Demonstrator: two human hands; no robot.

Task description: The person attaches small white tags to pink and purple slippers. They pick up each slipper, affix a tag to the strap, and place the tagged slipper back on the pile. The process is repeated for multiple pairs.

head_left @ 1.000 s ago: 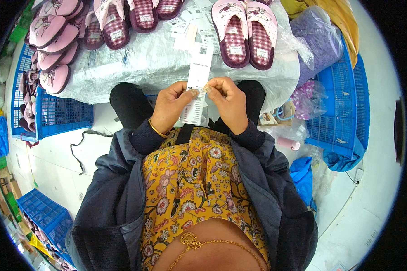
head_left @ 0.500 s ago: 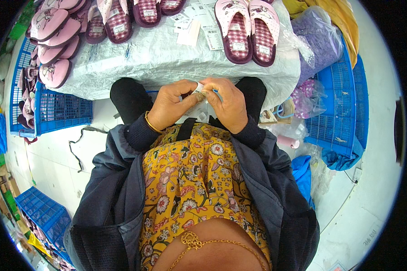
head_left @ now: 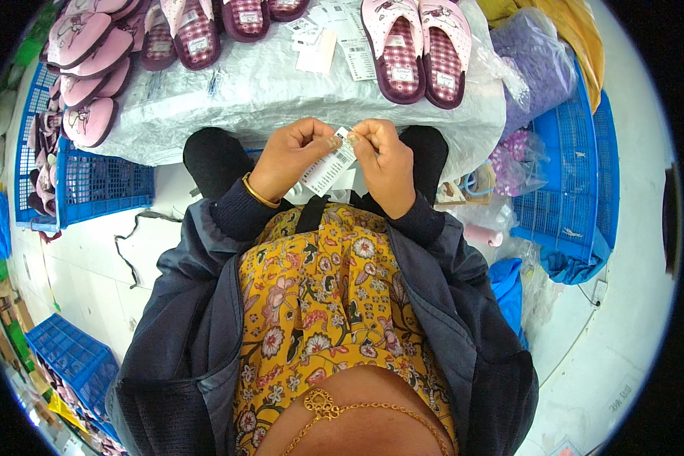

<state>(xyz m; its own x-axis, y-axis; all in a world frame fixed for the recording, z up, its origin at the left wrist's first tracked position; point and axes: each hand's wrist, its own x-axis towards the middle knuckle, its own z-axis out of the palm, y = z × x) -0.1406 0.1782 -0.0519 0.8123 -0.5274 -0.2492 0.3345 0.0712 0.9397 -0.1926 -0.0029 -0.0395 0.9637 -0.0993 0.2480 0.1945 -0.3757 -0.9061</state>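
Note:
A white paper hang tag [head_left: 330, 173] with printed black lines and a barcode is held over my lap. My left hand [head_left: 295, 156] pinches its upper left edge between thumb and forefinger. At the tag's top corner, my right hand [head_left: 385, 163] has its thumb and fingertips closed; whether a small fastener is there is too small to tell. Beyond my hands, a pair of pink and maroon slippers [head_left: 442, 64] with checked insoles lies on the plastic-covered work surface [head_left: 266, 99]. More loose tags [head_left: 317, 52] lie left of that pair.
Several more slippers [head_left: 197, 42] line the far left, beside a stack of pink ones [head_left: 91, 121]. Blue plastic crates [head_left: 106, 186] stand at both sides, the right one [head_left: 558, 205] by bagged purple material [head_left: 536, 68]. A pink roll [head_left: 482, 235] lies right of my knee.
The tag has turned so its printed face shows between my hands. My right hand has moved slightly right and down, and my fingertips have drawn a little apart.

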